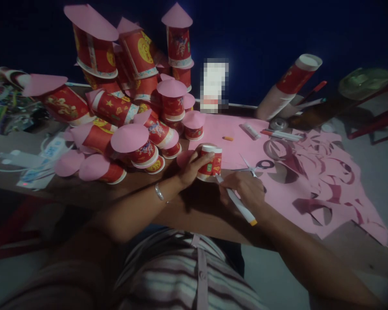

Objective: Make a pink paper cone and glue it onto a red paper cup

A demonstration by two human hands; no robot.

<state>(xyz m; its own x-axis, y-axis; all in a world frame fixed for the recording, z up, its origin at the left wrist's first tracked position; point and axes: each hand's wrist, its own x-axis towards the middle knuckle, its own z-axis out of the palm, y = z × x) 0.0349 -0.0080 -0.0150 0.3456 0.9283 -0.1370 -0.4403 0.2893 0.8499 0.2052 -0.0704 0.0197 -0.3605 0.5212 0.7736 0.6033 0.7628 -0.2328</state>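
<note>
My left hand (pixel 194 168) is wrapped round a red paper cup (pixel 215 162) with a white rim, its thumb lying across the front. In my right hand (pixel 245 189) is a white marker-like tool (pixel 238 203) with an orange end, closed in the fingers; its tip is at the lower part of the cup. Open scissors (pixel 252 169) with dark handles lie just beyond my right hand on pink paper (pixel 228 151). Left of the cup stand and lean several red cups with pink cone tops, such as a small one (pixel 194 125).
Pink paper cutouts (pixel 334 189) cover the right side. A glue stick (pixel 251 131), pens (pixel 283 135) and an orange cap (pixel 227 138) lie beyond the scissors. A long cup stack (pixel 289 86) leans at the back right. A power strip (pixel 19 160) is at the left.
</note>
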